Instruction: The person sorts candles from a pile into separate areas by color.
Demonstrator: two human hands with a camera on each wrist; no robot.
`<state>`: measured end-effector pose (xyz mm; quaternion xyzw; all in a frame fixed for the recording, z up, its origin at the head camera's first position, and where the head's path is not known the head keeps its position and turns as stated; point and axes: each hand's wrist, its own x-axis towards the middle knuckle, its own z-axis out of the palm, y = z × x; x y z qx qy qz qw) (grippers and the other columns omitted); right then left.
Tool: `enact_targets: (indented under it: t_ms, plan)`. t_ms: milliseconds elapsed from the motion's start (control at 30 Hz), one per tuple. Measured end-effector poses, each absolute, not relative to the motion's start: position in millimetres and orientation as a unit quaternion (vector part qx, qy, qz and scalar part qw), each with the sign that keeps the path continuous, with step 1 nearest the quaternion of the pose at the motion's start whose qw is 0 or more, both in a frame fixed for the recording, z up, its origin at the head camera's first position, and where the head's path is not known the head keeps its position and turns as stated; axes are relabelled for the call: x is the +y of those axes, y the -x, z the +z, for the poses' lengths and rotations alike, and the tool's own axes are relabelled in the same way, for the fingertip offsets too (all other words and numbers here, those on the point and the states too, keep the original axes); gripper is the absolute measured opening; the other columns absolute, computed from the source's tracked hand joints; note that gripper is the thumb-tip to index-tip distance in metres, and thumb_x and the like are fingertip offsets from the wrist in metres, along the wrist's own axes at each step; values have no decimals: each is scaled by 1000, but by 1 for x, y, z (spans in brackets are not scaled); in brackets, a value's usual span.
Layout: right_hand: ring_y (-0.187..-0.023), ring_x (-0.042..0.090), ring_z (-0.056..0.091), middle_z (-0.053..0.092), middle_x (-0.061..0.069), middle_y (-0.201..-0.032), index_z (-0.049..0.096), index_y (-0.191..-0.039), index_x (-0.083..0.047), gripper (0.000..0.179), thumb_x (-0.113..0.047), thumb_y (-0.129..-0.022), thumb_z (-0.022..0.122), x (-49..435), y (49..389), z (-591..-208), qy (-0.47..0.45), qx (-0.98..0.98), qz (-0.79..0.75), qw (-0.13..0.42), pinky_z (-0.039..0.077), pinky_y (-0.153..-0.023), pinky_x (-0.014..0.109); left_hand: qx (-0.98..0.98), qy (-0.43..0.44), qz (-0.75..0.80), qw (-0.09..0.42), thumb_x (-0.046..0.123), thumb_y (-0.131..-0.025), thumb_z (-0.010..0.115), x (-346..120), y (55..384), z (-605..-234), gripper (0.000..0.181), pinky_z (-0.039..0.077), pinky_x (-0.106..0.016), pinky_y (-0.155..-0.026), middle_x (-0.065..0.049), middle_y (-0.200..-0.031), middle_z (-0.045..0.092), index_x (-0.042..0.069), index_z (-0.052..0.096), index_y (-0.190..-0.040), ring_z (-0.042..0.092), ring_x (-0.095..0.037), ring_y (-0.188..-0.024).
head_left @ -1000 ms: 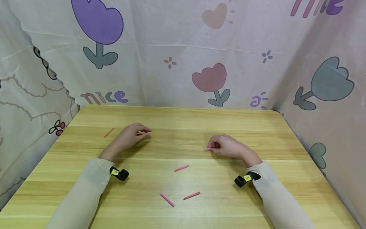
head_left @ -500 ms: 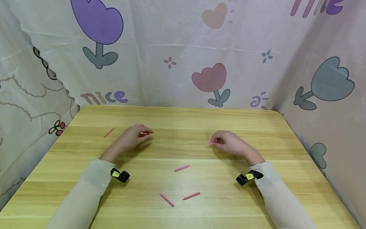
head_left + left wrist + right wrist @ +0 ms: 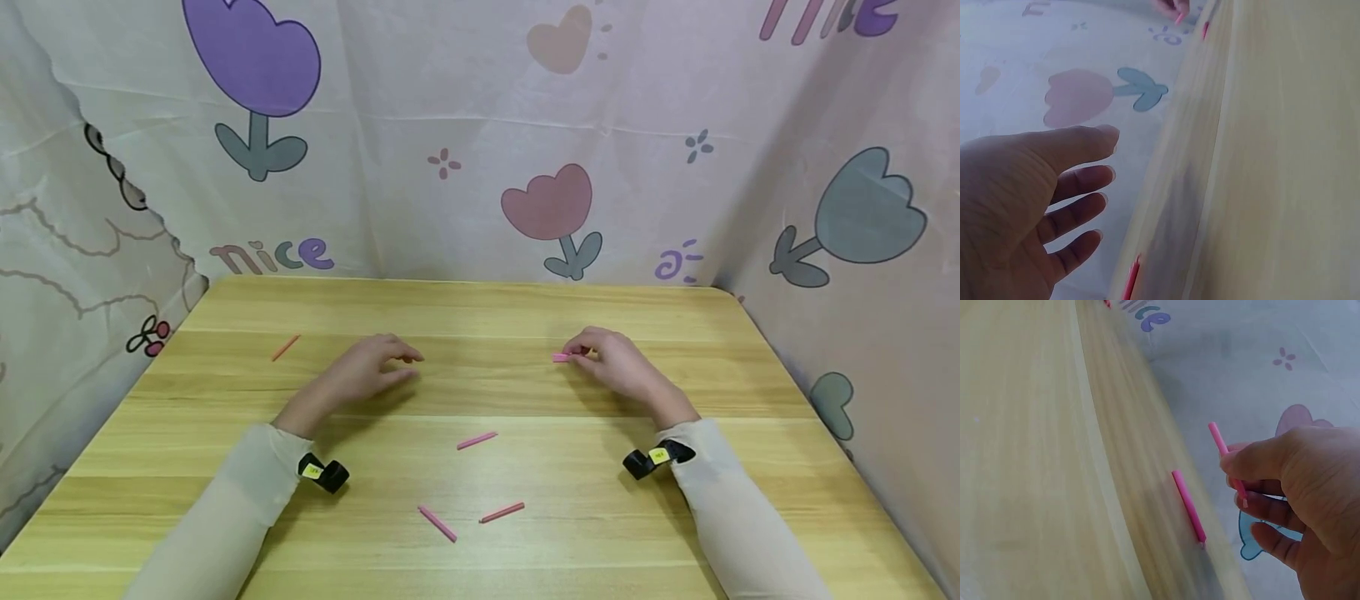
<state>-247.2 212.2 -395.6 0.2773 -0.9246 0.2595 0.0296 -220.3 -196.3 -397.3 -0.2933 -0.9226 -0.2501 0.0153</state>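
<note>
My right hand [image 3: 611, 362] pinches a thin pink candle [image 3: 1216, 434] between thumb and fingers, above the far right of the table. Beside it in the right wrist view, another pink candle [image 3: 1189, 506] lies on the wood. My left hand [image 3: 367, 367] hovers at the far left with thumb and fingers apart, nothing between them. Below it in the left wrist view lies a red candle [image 3: 1130, 279]; in the head view I cannot make this one out. An orange-red candle [image 3: 286, 347] rests further left.
Nearer on the wooden table [image 3: 337, 533] lie a pink candle [image 3: 477, 441], a second pink candle [image 3: 437, 524] and a reddish candle [image 3: 502, 513]. A printed cloth [image 3: 420, 208] hangs behind the far edge and along both sides.
The left hand's fingers have spread and let go of the red candle, and the hand has shifted right and slightly nearer. The right hand has moved away and slightly right, holding a pink candle.
</note>
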Motion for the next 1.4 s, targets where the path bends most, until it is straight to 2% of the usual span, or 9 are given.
enact_targets:
  t_ms: [267,600,1000,1400]
  plan:
    - [-97,22,61,68,3,-101,75,-106,-11,15,-10,-92,68,214,250,-399,-254,-931,259,35,47,-91,44,-914,317,-252,5,26,-93,69,-182,209,-393,27,47,-46,-93,-2,-110,66,11,71,-116,59,-24,-105]
    - [-98,27,63,69,6,-101,75,-104,-9,14,-10,-92,68,217,253,-409,-243,-932,265,53,47,-90,48,-904,347,-251,-9,24,-93,69,-170,201,-395,27,47,-43,-94,0,-112,65,10,71,-116,58,-21,-107]
    - [-94,23,62,69,4,-99,76,-105,-9,15,-10,-92,69,217,255,-414,-233,-931,277,41,47,-86,45,-893,389,-226,-6,27,-93,69,-154,191,-400,25,48,-38,-89,2,-107,66,13,72,-113,58,-15,-100]
    - [-96,25,63,69,5,-100,76,-105,-8,15,-9,-91,70,216,256,-414,-230,-931,282,43,47,-89,46,-886,399,-232,-50,30,-94,67,-139,180,-403,26,49,-34,-87,5,-108,64,15,72,-114,57,-11,-97]
